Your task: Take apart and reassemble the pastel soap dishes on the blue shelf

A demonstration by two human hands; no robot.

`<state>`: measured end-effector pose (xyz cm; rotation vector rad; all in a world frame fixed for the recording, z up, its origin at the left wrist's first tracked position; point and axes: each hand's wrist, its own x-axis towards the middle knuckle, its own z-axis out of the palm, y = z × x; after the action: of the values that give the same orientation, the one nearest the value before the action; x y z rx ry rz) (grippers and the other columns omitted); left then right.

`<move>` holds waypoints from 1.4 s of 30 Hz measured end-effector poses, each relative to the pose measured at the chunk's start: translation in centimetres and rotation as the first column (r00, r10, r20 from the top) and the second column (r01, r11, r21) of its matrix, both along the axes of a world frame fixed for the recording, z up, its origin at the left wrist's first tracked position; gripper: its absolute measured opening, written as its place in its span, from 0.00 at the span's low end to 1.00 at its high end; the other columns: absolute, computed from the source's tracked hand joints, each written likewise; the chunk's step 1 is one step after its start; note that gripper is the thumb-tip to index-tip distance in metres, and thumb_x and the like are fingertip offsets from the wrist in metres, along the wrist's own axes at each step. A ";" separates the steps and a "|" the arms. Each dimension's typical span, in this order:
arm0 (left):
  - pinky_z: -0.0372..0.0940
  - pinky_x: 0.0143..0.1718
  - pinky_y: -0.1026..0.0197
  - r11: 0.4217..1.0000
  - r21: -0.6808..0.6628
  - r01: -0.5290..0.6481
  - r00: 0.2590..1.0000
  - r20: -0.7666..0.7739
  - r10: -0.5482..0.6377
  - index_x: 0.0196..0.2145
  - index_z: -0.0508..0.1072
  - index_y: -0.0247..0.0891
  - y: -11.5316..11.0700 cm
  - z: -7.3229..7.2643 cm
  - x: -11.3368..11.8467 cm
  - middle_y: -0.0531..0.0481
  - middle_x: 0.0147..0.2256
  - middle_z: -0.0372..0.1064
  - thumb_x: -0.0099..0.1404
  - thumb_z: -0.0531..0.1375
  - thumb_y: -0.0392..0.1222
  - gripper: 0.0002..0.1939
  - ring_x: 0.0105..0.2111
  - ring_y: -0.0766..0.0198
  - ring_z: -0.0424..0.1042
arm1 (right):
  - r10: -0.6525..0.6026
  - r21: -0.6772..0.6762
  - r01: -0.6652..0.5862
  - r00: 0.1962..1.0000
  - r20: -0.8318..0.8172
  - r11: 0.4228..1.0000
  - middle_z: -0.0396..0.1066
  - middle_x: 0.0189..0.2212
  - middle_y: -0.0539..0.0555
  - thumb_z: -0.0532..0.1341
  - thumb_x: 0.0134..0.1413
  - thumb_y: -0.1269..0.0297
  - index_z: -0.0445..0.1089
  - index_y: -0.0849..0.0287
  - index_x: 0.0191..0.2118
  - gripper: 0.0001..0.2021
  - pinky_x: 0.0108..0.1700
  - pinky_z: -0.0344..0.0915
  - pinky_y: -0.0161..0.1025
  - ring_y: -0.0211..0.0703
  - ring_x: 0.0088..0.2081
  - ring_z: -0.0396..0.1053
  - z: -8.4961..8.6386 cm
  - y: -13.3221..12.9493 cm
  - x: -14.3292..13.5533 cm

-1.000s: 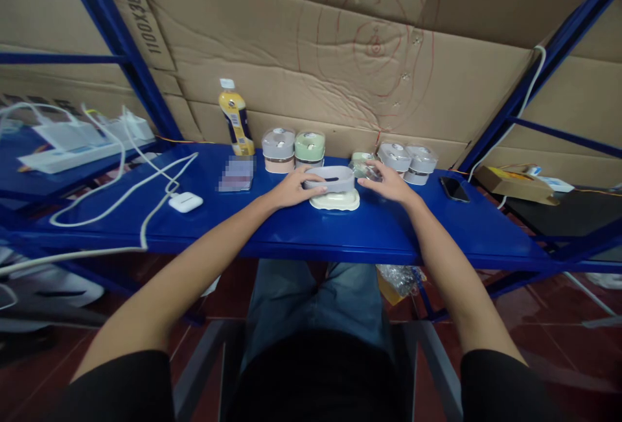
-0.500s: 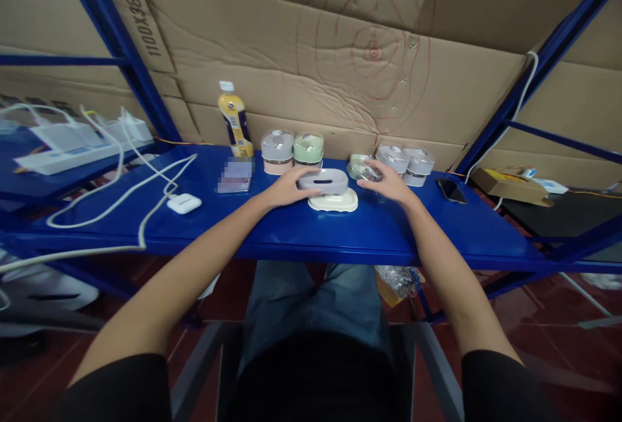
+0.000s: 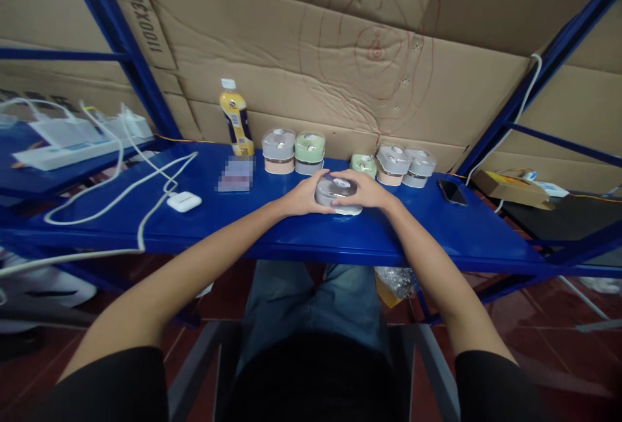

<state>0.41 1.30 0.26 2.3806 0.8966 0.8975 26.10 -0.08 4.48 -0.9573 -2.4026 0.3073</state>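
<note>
Near the middle of the blue table, my left hand wraps the left side of a grey oval box. A clear lid with a round sticker lies on top of the box, and my right hand grips it from the right. Beneath the box, the edge of a cream scalloped piece shows. Just behind my right hand stands a green box. Two-tier boxes stand behind on both sides, a grey and pink one and a green and grey one at the left.
Grey-topped boxes and a phone are at the right. A yellow bottle, a blurred flat item, a white earphone case and a looping white cable lie left. Cardboard backs the blue table.
My right hand has moved left from beside the green box to the grey box, bringing the clear lid onto it. The view has shifted slightly.
</note>
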 end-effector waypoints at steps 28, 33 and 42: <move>0.66 0.70 0.32 0.997 -0.065 0.030 0.997 0.075 -0.025 0.75 0.56 0.33 1.4 -0.8 -1.0 0.23 0.69 0.68 0.53 0.79 0.61 0.63 0.68 0.32 0.72 | -0.204 0.044 0.200 0.973 0.108 0.979 0.74 0.55 0.63 0.72 0.59 0.35 0.69 0.51 0.74 0.43 0.65 0.71 0.61 0.64 0.59 0.75 -1.2 -1.7 -0.5; 0.68 0.68 0.33 0.999 -0.054 0.007 0.999 0.037 -0.005 0.75 0.56 0.32 1.4 -0.7 -1.2 0.24 0.68 0.70 0.55 0.79 0.60 0.62 0.66 0.33 0.74 | -0.169 0.051 0.164 0.979 0.114 0.985 0.72 0.60 0.64 0.69 0.63 0.36 0.65 0.51 0.77 0.44 0.66 0.71 0.60 0.64 0.62 0.73 -1.7 -1.7 0.1; 0.71 0.66 0.37 0.999 0.028 -0.044 0.996 0.081 0.042 0.73 0.58 0.34 1.0 -0.4 -1.2 0.28 0.63 0.74 0.62 0.75 0.56 0.51 0.62 0.39 0.78 | -0.240 0.065 0.236 0.968 0.076 0.970 0.76 0.63 0.63 0.75 0.55 0.41 0.69 0.52 0.73 0.44 0.67 0.69 0.62 0.67 0.63 0.74 -0.1 -1.5 2.7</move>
<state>-0.77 2.31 -0.15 2.3408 0.9124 1.0225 28.76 -1.61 4.40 -1.2404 -2.3242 0.1126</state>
